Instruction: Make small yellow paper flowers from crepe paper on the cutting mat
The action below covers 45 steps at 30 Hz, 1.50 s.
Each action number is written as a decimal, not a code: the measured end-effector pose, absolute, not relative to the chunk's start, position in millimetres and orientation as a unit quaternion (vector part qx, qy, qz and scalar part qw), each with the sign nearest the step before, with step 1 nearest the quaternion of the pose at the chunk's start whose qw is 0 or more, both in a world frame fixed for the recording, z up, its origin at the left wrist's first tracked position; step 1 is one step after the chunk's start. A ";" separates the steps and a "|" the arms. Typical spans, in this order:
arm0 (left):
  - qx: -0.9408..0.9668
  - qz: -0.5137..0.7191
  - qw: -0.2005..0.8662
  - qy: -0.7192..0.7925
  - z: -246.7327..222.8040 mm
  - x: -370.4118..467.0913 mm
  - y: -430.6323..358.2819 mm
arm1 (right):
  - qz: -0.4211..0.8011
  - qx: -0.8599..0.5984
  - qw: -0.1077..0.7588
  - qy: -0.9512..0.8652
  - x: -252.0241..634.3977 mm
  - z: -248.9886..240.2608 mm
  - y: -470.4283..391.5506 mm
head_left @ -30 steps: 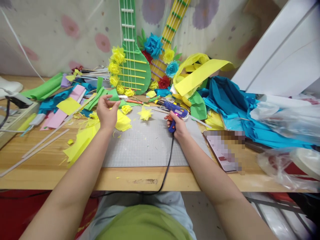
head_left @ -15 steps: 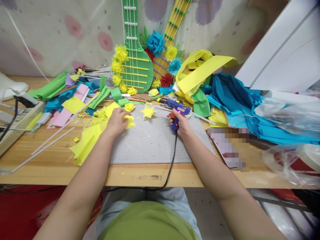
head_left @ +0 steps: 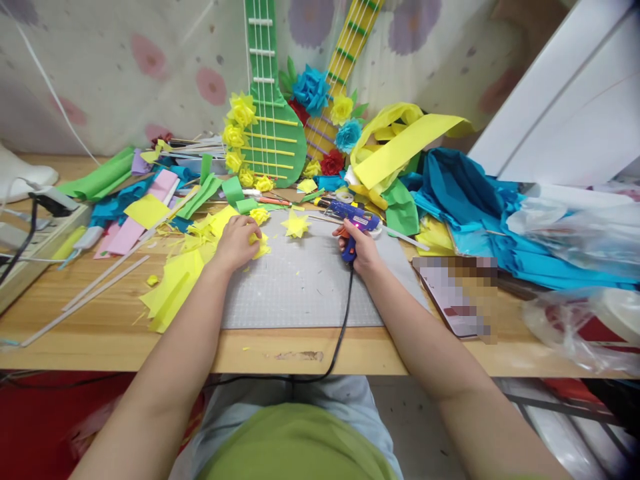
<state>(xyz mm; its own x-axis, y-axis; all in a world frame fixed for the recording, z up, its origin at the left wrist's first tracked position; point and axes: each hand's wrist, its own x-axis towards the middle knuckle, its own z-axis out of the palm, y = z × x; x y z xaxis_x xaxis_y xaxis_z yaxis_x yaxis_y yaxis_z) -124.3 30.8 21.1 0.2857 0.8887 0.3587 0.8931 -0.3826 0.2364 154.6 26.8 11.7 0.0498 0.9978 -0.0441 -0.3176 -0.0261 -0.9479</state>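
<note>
My left hand (head_left: 238, 241) is at the left side of the grey cutting mat (head_left: 300, 293), its fingers curled onto a yellow paper flower (head_left: 262, 246); its thumb side is partly hidden. In my right hand (head_left: 364, 251) is a blue glue gun (head_left: 356, 219), gripped by the handle with fingers at the orange trigger. Its small light glows, and a black cord runs down off the table edge. Between the hands a star-shaped yellow paper flower (head_left: 296, 225) lies on the mat. Another small yellow rosette (head_left: 260, 215) sits just beyond my left fingers.
Yellow paper sheets (head_left: 175, 287) are heaped left of the mat. Behind stand a green paper-covered lute shape (head_left: 277, 143) with yellow flowers and a yellow one (head_left: 345, 67). Blue crepe paper (head_left: 465, 200) and a phone-like blurred object (head_left: 453, 293) lie right; a power strip (head_left: 45, 247) is left.
My left hand has shifted slightly, its fingers curling more over the yellow flower. The right hand with the glue gun stays nearly in place.
</note>
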 end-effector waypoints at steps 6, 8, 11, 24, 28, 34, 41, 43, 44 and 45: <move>-0.808 -0.203 0.020 -0.552 18.1 -124.2 30.8 | 0.568 -0.439 0.574 -0.394 154.8 11.1 27.0; -0.805 -0.200 0.022 -0.558 17.4 -123.1 31.4 | 0.567 -0.439 0.576 -0.393 154.7 11.3 26.7; -0.801 -0.200 0.016 -0.564 18.2 -121.6 32.6 | 0.565 -0.437 0.579 -0.393 154.3 12.3 26.1; -0.783 -0.235 0.013 -0.576 18.8 -124.4 32.7 | 0.562 -0.443 0.576 -0.396 155.0 11.6 26.9; -0.741 -0.297 -0.001 -0.602 18.5 -123.3 29.6 | 0.563 -0.446 0.574 -0.394 154.8 12.0 26.7; -0.546 -0.521 -0.209 -0.622 22.6 -110.8 25.7 | 0.561 -0.448 0.573 -0.396 155.0 11.3 26.9; -0.336 -0.617 -0.479 -0.526 33.1 -98.3 20.1 | 0.563 -0.438 0.580 -0.393 155.0 11.1 27.2; -0.334 -0.613 -0.500 -0.513 35.3 -94.8 17.2 | 0.560 -0.441 0.580 -0.395 154.7 11.9 26.7; -0.336 -0.610 -0.508 -0.506 36.0 -93.2 15.9 | 0.558 -0.443 0.578 -0.398 154.5 12.3 26.2; -0.338 -0.607 -0.515 -0.501 36.3 -91.8 14.8 | 0.554 -0.445 0.577 -0.403 154.0 12.8 25.4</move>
<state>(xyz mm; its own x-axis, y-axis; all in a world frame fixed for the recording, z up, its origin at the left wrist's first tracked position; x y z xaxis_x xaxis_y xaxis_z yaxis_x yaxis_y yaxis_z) -91.8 14.8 36.3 -0.2408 0.9647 -0.1063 -0.2873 0.0338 0.9573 154.0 25.4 12.8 0.0613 0.9977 -0.0288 -0.2810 -0.0104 -0.9596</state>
